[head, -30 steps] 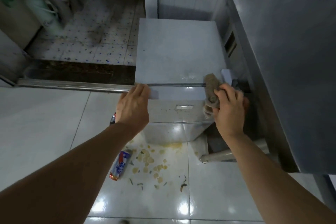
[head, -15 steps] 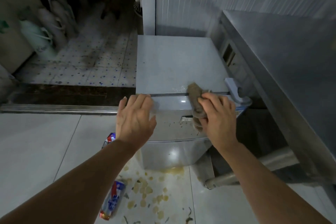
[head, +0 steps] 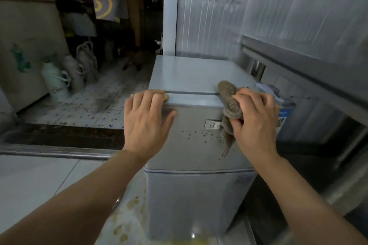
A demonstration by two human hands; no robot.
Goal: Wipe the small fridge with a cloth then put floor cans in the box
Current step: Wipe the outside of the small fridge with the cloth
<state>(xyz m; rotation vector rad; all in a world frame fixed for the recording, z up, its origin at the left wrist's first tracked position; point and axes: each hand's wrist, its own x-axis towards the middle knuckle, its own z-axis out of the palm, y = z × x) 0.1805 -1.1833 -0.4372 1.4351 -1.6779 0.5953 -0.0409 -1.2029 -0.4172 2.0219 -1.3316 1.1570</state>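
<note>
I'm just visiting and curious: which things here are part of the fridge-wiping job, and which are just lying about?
Part of the job:
small fridge, specks on its door
brown cloth, gripped by the right hand
left hand, resting on the fridge's top front edge

Just lying about:
flasks on the tiled floor
hanging patterned fabric
steel counter
scraps on the floor
</note>
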